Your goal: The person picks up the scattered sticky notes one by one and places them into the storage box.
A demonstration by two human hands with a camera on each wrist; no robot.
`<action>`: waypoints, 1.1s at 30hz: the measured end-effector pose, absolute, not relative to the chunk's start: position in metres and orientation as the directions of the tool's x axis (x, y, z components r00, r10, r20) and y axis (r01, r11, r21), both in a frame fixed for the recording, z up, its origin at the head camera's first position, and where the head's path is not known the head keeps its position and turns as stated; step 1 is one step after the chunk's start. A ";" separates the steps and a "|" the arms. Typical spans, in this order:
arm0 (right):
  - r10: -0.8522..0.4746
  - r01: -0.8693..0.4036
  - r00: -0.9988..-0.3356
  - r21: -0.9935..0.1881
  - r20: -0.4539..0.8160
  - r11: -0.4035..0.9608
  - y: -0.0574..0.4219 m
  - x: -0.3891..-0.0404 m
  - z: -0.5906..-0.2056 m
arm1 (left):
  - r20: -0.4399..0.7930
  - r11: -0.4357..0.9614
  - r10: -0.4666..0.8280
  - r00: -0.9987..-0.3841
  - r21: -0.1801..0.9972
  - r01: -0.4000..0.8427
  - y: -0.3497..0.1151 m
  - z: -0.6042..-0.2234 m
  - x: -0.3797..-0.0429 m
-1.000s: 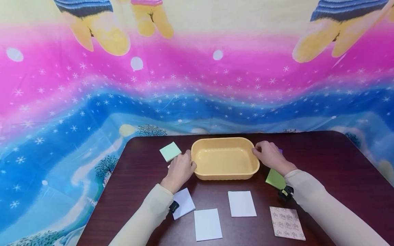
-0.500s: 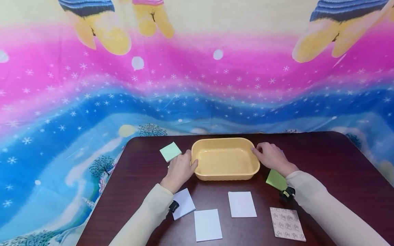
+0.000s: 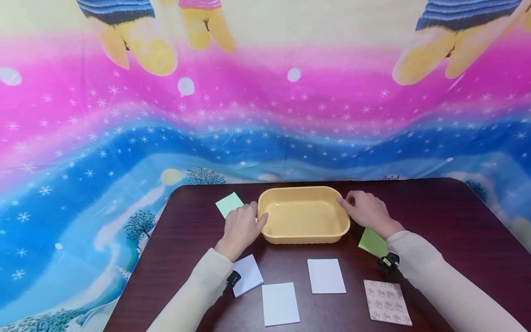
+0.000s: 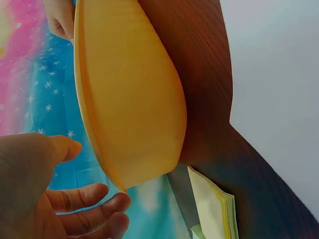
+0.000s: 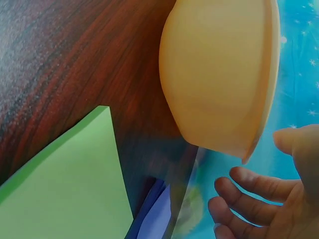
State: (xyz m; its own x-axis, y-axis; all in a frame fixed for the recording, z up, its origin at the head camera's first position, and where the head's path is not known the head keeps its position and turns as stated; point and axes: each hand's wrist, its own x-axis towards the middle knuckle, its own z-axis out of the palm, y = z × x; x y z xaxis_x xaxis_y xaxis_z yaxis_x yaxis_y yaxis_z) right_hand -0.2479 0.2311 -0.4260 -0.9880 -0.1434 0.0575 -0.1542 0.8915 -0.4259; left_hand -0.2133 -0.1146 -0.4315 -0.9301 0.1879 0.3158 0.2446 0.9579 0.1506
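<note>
A yellow plastic basin (image 3: 304, 239) stands upright on the dark table, with nothing inside. My left hand (image 3: 242, 226) is at its left end, thumb stretched over the rim. In the left wrist view, the thumb (image 4: 67, 148) stands off the rim and the loosely bent fingers are right by the basin's end. At the other end is my right hand (image 3: 367, 210), its thumb over the rim in the head view. The right wrist view shows its relaxed fingers (image 5: 249, 204) spread beside the basin, a gap between them and the wall. Neither hand grips anything.
Sticky note pads lie around the basin: light green (image 3: 229, 203), green (image 3: 371, 242), yellow (image 4: 214, 204) and purple (image 5: 154, 214). Three white pads (image 3: 280, 304) and one with a printed pattern (image 3: 387, 302) lie nearer. A printed cloth (image 3: 265, 115) hangs behind the table.
Both thumbs have eased slightly up and inward from the basin's rim, so the hands look looser. The basin and the pads have stayed in place.
</note>
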 end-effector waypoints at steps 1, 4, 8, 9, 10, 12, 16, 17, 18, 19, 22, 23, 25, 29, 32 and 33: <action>-0.141 -0.155 -0.988 -0.422 0.064 0.893 0.231 -0.248 -0.425 | 0.318 0.958 0.186 -0.930 0.152 0.243 -0.114 -0.432 -0.213; -0.141 -0.161 -0.987 -0.416 0.079 0.895 0.231 -0.246 -0.424 | 0.323 0.958 0.179 -0.929 0.159 0.240 -0.114 -0.432 -0.214; -0.146 -0.167 -0.986 -0.413 0.083 0.895 0.229 -0.244 -0.422 | 0.327 0.957 0.176 -0.928 0.164 0.239 -0.114 -0.432 -0.214; -0.149 -0.171 -0.985 -0.413 0.086 0.894 0.229 -0.243 -0.422 | 0.329 0.957 0.176 -0.928 0.165 0.240 -0.114 -0.431 -0.213; -0.151 -0.175 -0.984 -0.413 0.090 0.894 0.228 -0.242 -0.421 | 0.331 0.957 0.176 -0.927 0.164 0.240 -0.114 -0.430 -0.213; -0.153 -0.184 -0.982 -0.410 0.108 0.893 0.228 -0.241 -0.419 | 0.329 0.957 0.174 -0.928 0.167 0.238 -0.114 -0.429 -0.212; -0.153 -0.201 -0.977 -0.398 0.149 0.895 0.225 -0.236 -0.415 | 0.322 0.958 0.168 -0.932 0.171 0.232 -0.113 -0.427 -0.211; -0.154 -0.205 -0.975 -0.395 0.158 0.896 0.225 -0.235 -0.413 | 0.321 0.958 0.167 -0.932 0.172 0.231 -0.113 -0.426 -0.211; -0.154 -0.208 -0.974 -0.393 0.165 0.896 0.224 -0.234 -0.412 | 0.321 0.957 0.167 -0.932 0.173 0.231 -0.113 -0.426 -0.211; -0.155 -0.212 -0.973 -0.391 0.173 0.895 0.223 -0.232 -0.411 | 0.324 0.957 0.168 -0.931 0.175 0.233 -0.113 -0.425 -0.210; -0.162 -0.228 -0.967 -0.386 0.197 0.894 0.221 -0.229 -0.409 | 0.328 0.954 0.172 -0.929 0.180 0.240 -0.113 -0.423 -0.209; -0.165 -0.233 -0.965 -0.384 0.201 0.894 0.220 -0.227 -0.408 | 0.329 0.952 0.174 -0.928 0.183 0.243 -0.113 -0.422 -0.208; -0.172 -0.243 -0.962 -0.378 0.211 0.894 0.218 -0.225 -0.407 | 0.329 0.951 0.178 -0.928 0.184 0.248 -0.112 -0.421 -0.208; -0.181 -0.253 -0.958 -0.365 0.221 0.896 0.215 -0.219 -0.404 | 0.328 0.949 0.186 -0.926 0.184 0.256 -0.111 -0.418 -0.205; -0.189 -0.262 -0.956 -0.359 0.226 0.896 0.213 -0.215 -0.403 | 0.335 0.947 0.192 -0.922 0.185 0.264 -0.111 -0.416 -0.203; -0.193 -0.266 -0.955 -0.359 0.225 0.895 0.213 -0.213 -0.402 | 0.337 0.945 0.195 -0.921 0.186 0.268 -0.111 -0.416 -0.202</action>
